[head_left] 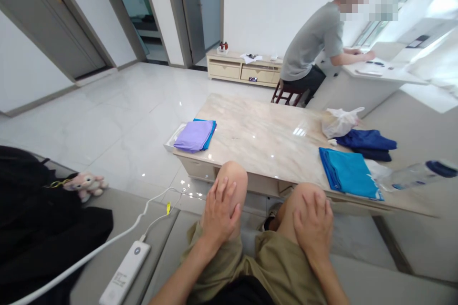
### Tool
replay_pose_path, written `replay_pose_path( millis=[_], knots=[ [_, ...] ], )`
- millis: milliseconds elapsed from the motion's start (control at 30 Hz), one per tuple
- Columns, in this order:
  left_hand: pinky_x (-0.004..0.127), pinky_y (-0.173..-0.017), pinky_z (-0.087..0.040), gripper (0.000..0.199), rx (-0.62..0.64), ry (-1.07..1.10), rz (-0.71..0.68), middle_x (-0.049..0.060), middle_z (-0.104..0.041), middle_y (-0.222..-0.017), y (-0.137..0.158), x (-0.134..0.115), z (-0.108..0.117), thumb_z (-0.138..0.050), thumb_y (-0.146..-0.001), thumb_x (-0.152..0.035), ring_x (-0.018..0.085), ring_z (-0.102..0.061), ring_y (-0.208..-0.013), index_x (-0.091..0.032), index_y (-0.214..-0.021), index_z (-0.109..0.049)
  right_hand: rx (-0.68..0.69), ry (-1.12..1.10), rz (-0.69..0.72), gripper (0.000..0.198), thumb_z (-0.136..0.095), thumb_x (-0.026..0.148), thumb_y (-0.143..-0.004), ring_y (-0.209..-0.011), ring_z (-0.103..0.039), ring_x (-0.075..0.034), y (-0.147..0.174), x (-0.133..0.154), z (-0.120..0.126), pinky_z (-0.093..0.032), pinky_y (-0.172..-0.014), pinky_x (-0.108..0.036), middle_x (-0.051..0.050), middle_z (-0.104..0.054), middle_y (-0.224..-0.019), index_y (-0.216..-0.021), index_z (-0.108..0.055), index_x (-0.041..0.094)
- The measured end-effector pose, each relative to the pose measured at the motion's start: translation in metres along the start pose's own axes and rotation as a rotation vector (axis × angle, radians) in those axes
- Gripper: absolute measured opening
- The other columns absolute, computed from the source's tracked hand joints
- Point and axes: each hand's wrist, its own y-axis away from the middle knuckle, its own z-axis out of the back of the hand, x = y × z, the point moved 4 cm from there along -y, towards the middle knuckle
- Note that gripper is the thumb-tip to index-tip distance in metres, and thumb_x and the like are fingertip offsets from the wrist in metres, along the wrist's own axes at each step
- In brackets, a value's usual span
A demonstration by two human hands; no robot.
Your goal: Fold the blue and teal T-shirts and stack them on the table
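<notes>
My left hand lies flat on my left knee, fingers spread and holding nothing. On my other knee rests my right hand, also open with its fingers apart. In front of my knees stands a low marble-topped table. Folded purple cloth lies on a blue one at its left end. Toward the right end is a folded bright blue cloth, nearest to my right hand. Behind that sit dark blue folded cloth and a white plastic bag.
A clear bottle lies at the table's right. Beside me on the grey sofa are a white power bank with cables, a black bag and a plush toy. Another person sits at a white desk near a low cabinet.
</notes>
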Motion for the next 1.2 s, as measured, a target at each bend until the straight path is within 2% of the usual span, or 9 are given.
replay_pose_path(
  millis=[233,467,667,900,1200],
  knots=[
    [0.057,-0.127,-0.046,0.067,-0.027,-0.015,-0.032,0.013,-0.045,-0.179,-0.001,-0.007,-0.002,-0.063,-0.104,-0.028,0.039,-0.044,-0.161,-0.024,-0.170,-0.050,0.047,0.041,-0.060,0.059,-0.050,0.032,-0.102,-0.163,-0.032,-0.043,0.001,0.011,0.004,-0.044,-0.123,-0.064,-0.017,-0.040,-0.179,-0.159,-0.060,0.017],
    [0.058,-0.129,-0.044,0.068,-0.043,-0.052,-0.041,0.017,-0.043,-0.179,-0.001,-0.008,-0.001,-0.060,-0.106,-0.027,0.039,-0.041,-0.164,-0.020,-0.172,-0.046,0.066,0.015,-0.101,0.059,-0.051,0.031,-0.104,-0.165,-0.028,-0.043,0.008,-0.002,0.006,-0.042,-0.127,-0.064,-0.016,-0.036,-0.181,-0.161,-0.059,0.015],
    [0.059,-0.131,-0.042,0.071,-0.050,-0.047,-0.077,0.016,-0.040,-0.181,-0.004,-0.002,-0.003,-0.061,-0.106,-0.027,0.040,-0.037,-0.166,-0.021,-0.174,-0.041,0.036,-0.008,-0.151,0.061,-0.054,0.029,-0.101,-0.165,-0.028,-0.041,0.012,-0.011,0.005,-0.042,-0.127,-0.063,-0.015,-0.036,-0.182,-0.161,-0.058,0.017],
    [0.062,-0.132,-0.039,0.075,-0.035,0.028,-0.047,0.015,-0.041,-0.180,-0.006,0.004,-0.002,-0.063,-0.104,-0.030,0.042,-0.036,-0.167,-0.026,-0.175,-0.039,0.086,-0.064,-0.169,0.067,-0.054,0.025,-0.098,-0.168,-0.024,-0.042,0.008,-0.007,0.010,-0.037,-0.130,-0.065,-0.016,-0.034,-0.182,-0.165,-0.053,0.018],
    [0.062,-0.133,-0.039,0.078,-0.042,-0.009,-0.056,0.015,-0.040,-0.181,-0.004,0.004,-0.002,-0.062,-0.105,-0.029,0.041,-0.036,-0.167,-0.028,-0.178,-0.034,0.062,-0.053,-0.157,0.067,-0.052,0.027,-0.100,-0.168,-0.025,-0.041,0.010,-0.005,0.007,-0.039,-0.129,-0.064,-0.012,-0.034,-0.183,-0.167,-0.050,0.023]
  ],
)
